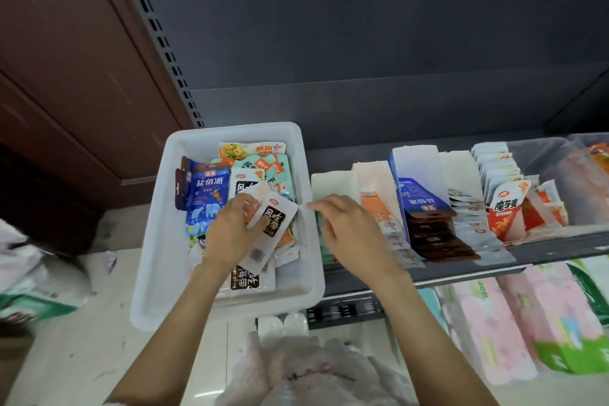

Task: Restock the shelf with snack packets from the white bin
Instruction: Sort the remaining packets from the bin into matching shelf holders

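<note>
The white bin (155,241) stands left of the shelf and holds several snack packets, among them a blue one (207,194). Inside the bin my left hand (230,231) grips a white packet with a dark label (270,231), together with another white packet behind it. My right hand (349,231) hovers over the bin's right rim and the shelf's left end, fingers loosely bent and pointing left, holding nothing. On the dark shelf (560,250) lie rows of packets: pale green (333,188), orange-and-white (372,204), blue-and-brown (425,208) and white (468,208).
Clear bins with red-and-white packets (507,211) stand at the shelf's right end. Pink and green packs (527,320) fill the lower shelf. A crumpled plastic bag (313,369) lies below my arms. A brown cabinet (66,76) stands to the left, with bags (29,280) beside it.
</note>
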A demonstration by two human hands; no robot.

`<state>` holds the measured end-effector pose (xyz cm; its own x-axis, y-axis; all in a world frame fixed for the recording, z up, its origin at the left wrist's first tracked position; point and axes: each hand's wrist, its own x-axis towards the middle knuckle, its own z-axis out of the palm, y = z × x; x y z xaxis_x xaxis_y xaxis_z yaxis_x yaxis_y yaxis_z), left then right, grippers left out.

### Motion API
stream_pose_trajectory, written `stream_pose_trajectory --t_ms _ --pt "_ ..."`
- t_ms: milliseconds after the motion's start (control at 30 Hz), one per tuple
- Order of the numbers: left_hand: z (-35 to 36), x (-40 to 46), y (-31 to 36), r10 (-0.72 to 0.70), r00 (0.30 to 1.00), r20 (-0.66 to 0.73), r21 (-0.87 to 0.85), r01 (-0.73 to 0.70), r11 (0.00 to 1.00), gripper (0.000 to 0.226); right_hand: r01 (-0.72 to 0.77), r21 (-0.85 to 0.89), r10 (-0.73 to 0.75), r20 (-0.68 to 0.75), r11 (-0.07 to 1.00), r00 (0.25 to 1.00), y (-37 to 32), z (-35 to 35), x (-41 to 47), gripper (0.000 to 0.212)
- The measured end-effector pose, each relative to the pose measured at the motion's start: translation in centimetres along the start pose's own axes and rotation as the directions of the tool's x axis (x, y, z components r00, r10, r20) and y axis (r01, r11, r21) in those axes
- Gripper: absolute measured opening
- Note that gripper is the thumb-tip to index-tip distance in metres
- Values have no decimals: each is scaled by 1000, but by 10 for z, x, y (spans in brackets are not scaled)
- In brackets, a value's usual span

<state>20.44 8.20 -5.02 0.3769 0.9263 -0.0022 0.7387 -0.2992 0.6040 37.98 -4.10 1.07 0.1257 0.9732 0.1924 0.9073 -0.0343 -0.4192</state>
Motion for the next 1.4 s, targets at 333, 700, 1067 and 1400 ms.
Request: stream_pose_trajectory --t_ms 333,700,1067,1400 --pt "31 -3 -25 43 974 221 403 -132 906 85 175 -420 40 456 891 889 -43 100 65 63" --pt "-40 -4 -46 178 964 197 97 -200 975 24 53 52 -49 -73 997 996 -43 70 65 10" --pt "-74 -3 4 83 927 365 -587 160 793 16 -483 753 335 360 447 871 -19 -7 55 21" --pt "-21 9 88 307 934 180 -500 -182 847 10 -272 818 565 -78 507 821 44 -45 -35 24"
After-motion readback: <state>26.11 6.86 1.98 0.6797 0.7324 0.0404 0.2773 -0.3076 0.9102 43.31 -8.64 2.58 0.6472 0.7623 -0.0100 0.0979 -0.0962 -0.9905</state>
